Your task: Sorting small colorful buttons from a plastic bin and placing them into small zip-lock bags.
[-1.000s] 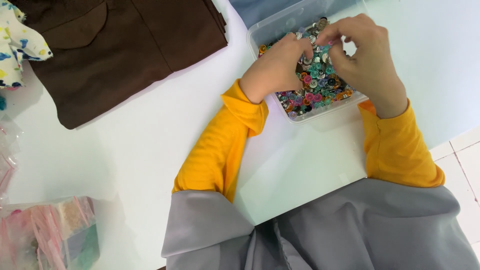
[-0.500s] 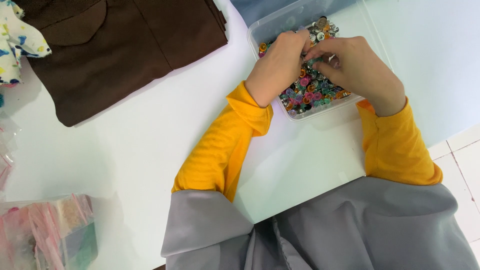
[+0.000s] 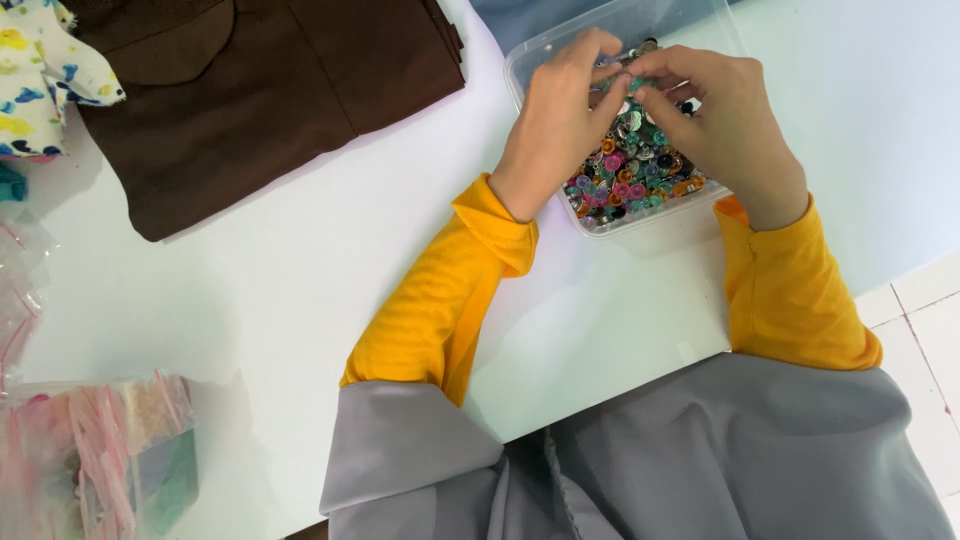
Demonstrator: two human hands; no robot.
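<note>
A clear plastic box (image 3: 548,52) near the far edge of the white table holds many small buttons (image 3: 632,175) in teal, pink, orange and silver. Both my hands are over it. My left hand (image 3: 556,128) and my right hand (image 3: 722,120) meet fingertip to fingertip above the pile, pinching something small between them; the piece itself is too small to make out. Yellow sleeves cover both forearms.
A folded brown garment (image 3: 250,90) lies at the far left of the white table (image 3: 260,300). A patterned white cloth (image 3: 40,70) sits at the top left corner. Clear plastic bags with pink strips (image 3: 90,460) lie at the near left. Tiled floor (image 3: 925,320) shows at right.
Both hands have shifted slightly within the box, fingertips staying together over the buttons. The view has tilted a little; nothing else moved.
</note>
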